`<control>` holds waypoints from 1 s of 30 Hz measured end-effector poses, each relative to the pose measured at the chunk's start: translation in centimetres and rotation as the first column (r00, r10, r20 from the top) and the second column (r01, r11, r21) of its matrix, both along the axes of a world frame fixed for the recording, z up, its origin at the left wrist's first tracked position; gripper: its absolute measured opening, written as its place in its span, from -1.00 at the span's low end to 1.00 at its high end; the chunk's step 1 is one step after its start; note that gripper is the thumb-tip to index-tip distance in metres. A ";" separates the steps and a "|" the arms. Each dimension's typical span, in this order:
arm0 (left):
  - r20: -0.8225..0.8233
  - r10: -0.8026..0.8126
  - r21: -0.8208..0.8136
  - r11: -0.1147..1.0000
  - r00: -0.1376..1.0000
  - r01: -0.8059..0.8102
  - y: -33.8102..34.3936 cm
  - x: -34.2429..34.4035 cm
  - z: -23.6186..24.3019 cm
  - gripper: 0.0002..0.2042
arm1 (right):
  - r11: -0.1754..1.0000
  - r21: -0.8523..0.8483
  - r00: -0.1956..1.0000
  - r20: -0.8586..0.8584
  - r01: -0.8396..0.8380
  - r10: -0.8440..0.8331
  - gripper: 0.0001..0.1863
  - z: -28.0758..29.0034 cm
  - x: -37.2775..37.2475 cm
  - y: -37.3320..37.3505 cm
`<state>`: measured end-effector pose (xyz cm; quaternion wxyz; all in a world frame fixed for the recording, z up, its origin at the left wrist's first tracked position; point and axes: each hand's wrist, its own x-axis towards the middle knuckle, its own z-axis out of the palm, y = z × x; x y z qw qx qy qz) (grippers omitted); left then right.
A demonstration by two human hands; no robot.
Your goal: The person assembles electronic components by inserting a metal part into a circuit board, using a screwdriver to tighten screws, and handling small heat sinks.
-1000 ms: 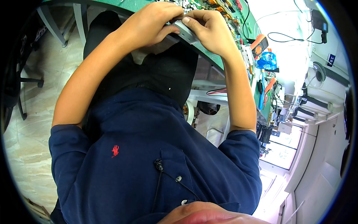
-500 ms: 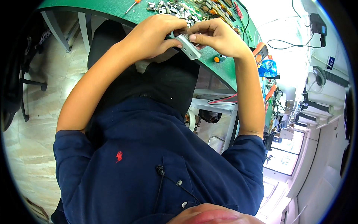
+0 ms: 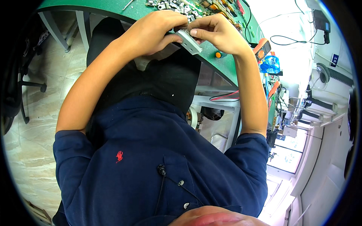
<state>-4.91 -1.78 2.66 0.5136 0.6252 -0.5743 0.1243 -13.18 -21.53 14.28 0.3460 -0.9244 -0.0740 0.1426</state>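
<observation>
My left hand [image 3: 160,32] is closed round the near end of a ridged grey metal block [image 3: 189,42], which looks like a heat sink with small holes in its side. The block tilts down to the right, just over the front edge of the green bench top [image 3: 109,8]. My right hand [image 3: 220,34] pinches with thumb and forefinger at the block's upper edge. Whatever lies between those fingertips is hidden. Beside the right hand lies a stubby tool handle with an orange end [image 3: 218,55].
Many small metal parts [image 3: 177,6] and copper-coloured components [image 3: 218,9] are heaped behind my hands. A thin metal shaft [image 3: 128,4] lies at the far left. Right of my forearm are an orange multimeter [image 3: 263,49] and a blue packet [image 3: 270,64]. A wheeled chair [image 3: 32,83] stands left.
The whole view has shifted slightly, with the bench a little higher in it. My hands still hold together at the block, and its side shows at a slightly different tilt.
</observation>
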 end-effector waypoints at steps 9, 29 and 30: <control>-0.017 0.008 -0.044 0.999 1.000 -0.009 -0.2 0.0 -0.4 -0.67 | 0.992 -0.094 0.993 0.087 0.086 -0.078 -0.73 -0.4 -1.1 0.7; 0.011 0.039 -0.045 0.998 0.999 -0.038 -0.4 0.1 -0.8 -0.69 | 0.933 -0.361 0.976 0.209 0.012 0.069 -0.76 0.3 -0.6 1.9; 0.008 0.030 -0.041 0.999 1.000 -0.030 -0.4 0.1 -0.7 -0.69 | 0.933 -0.358 0.975 0.210 0.014 0.067 -0.76 0.3 -0.7 1.9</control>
